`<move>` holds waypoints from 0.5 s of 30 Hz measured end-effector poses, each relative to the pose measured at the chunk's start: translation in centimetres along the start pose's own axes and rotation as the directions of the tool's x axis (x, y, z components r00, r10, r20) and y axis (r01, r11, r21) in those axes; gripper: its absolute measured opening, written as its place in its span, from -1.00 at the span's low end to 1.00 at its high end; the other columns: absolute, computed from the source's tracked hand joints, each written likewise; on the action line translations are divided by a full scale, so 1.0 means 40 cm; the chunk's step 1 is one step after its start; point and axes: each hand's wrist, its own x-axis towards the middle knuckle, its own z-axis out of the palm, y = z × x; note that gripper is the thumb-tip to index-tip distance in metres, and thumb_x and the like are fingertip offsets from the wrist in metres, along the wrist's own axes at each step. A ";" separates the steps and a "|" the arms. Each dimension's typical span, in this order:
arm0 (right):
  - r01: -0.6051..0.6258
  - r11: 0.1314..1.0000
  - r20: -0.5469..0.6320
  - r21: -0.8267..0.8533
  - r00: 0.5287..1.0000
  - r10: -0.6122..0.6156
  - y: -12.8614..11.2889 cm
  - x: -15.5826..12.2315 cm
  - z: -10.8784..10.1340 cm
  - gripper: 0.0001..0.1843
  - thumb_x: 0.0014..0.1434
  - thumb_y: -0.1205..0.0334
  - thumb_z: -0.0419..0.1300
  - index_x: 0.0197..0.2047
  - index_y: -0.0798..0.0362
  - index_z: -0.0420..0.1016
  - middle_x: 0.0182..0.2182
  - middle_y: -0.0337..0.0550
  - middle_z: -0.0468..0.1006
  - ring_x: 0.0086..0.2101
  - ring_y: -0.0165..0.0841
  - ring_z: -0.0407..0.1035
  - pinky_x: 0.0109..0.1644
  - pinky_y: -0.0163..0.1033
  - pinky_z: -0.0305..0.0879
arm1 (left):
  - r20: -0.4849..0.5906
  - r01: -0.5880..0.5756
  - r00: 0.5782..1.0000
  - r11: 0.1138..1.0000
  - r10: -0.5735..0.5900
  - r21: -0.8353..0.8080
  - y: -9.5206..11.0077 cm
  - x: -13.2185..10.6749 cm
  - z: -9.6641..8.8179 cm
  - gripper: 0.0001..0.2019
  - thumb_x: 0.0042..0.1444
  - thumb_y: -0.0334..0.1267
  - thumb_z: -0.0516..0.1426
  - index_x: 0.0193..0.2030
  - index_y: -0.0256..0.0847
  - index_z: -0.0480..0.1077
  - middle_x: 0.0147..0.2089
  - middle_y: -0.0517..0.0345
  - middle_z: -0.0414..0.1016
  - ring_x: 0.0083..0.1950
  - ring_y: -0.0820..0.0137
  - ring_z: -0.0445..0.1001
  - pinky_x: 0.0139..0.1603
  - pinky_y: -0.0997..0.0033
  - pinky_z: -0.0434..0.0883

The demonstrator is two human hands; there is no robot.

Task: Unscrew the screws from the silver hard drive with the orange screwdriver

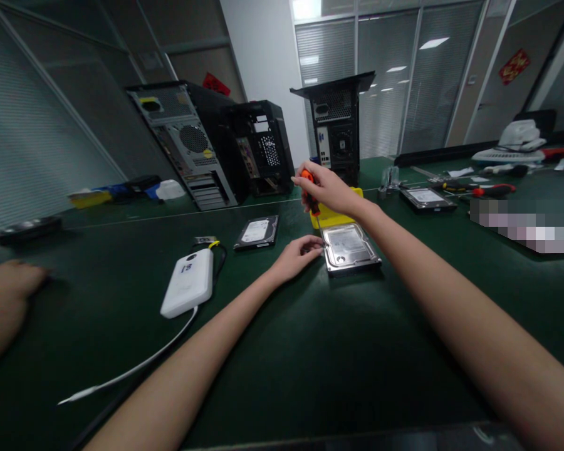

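Orange-and-black screwdriver (pixel 309 178) standing nearly upright over a bright metal hard drive (pixel 351 245) on a dark green tabletop (pixel 272 351).
The right hand (pixel 320 188) is closed round the screwdriver's handle, the thin shaft running down to the drive's left edge; the left hand (pixel 299 255) has its fingers curled at that same edge, though whether they grip it I cannot tell; the drive is a flat, shiny slab with a pale label, lying just in front of a yellow plastic container (pixel 331 217) partly hidden by the right wrist; to the left lie a black-rimmed second drive (pixel 257 232) and a smooth, rounded white box (pixel 188 285) with a pale cable (pixel 157 358); perforated black computer cases (pixel 195 141) stand behind; another person's hand (pixel 10 294) rests at far left.
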 end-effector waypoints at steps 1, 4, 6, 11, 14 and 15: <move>0.000 1.000 0.001 0.002 1.000 0.000 0.001 0.000 0.000 -0.74 0.24 -0.02 0.05 -0.27 0.00 0.15 -0.56 -0.30 0.37 -0.58 -0.47 0.33 -0.54 -0.36 0.27 | -0.001 0.003 1.000 1.000 -0.003 -0.001 0.000 0.000 0.000 -0.69 0.15 -0.19 0.11 -0.02 -0.30 0.42 -0.12 0.00 0.50 -0.16 0.33 0.45 -0.09 0.30 0.37; -0.002 1.000 0.001 0.003 1.000 0.002 0.001 0.000 0.000 -0.74 0.24 -0.02 0.05 -0.27 0.00 0.16 -0.56 -0.30 0.36 -0.57 -0.46 0.32 -0.54 -0.35 0.27 | 0.001 0.010 1.000 1.000 -0.010 -0.003 0.000 0.000 0.000 -0.69 0.14 -0.19 0.11 -0.02 -0.30 0.42 -0.12 0.00 0.50 -0.14 0.32 0.45 -0.09 0.31 0.37; -0.003 1.000 0.003 0.000 1.000 0.003 0.001 0.000 0.000 -0.73 0.24 -0.03 0.04 -0.26 0.00 0.15 -0.56 -0.30 0.36 -0.57 -0.45 0.33 -0.54 -0.35 0.27 | 0.002 0.008 1.000 1.000 -0.008 -0.006 0.000 0.000 0.000 -0.69 0.15 -0.19 0.11 -0.01 -0.30 0.42 -0.11 -0.01 0.50 -0.14 0.32 0.45 -0.09 0.31 0.37; -0.005 1.000 0.009 -0.021 1.000 0.005 0.000 0.001 0.000 -0.73 0.25 -0.03 0.02 -0.25 0.00 0.15 -0.54 -0.27 0.37 -0.56 -0.44 0.34 -0.51 -0.33 0.29 | 0.010 0.007 1.000 1.000 -0.007 -0.017 -0.001 0.001 0.000 -0.68 0.15 -0.19 0.10 0.00 -0.30 0.41 -0.09 -0.02 0.50 -0.13 0.32 0.45 -0.06 0.29 0.37; -0.005 1.000 0.006 -0.023 1.000 0.005 0.002 0.002 0.000 -0.73 0.26 -0.02 0.01 -0.26 0.01 0.14 -0.55 -0.27 0.37 -0.57 -0.44 0.35 -0.53 -0.33 0.29 | 0.014 -0.004 1.000 1.000 0.004 -0.025 -0.003 0.002 0.001 -0.70 0.15 -0.21 0.10 -0.01 -0.30 0.41 -0.08 -0.01 0.50 -0.12 0.33 0.45 -0.05 0.29 0.37; -0.003 1.000 0.003 -0.022 1.000 0.003 0.003 0.002 0.001 -0.73 0.26 -0.02 0.01 -0.26 0.01 0.14 -0.55 -0.28 0.37 -0.58 -0.44 0.35 -0.53 -0.33 0.29 | 0.015 -0.006 1.000 1.000 0.006 -0.027 -0.003 0.002 0.002 -0.70 0.15 -0.22 0.10 -0.02 -0.30 0.41 -0.09 0.00 0.50 -0.11 0.33 0.45 -0.05 0.29 0.37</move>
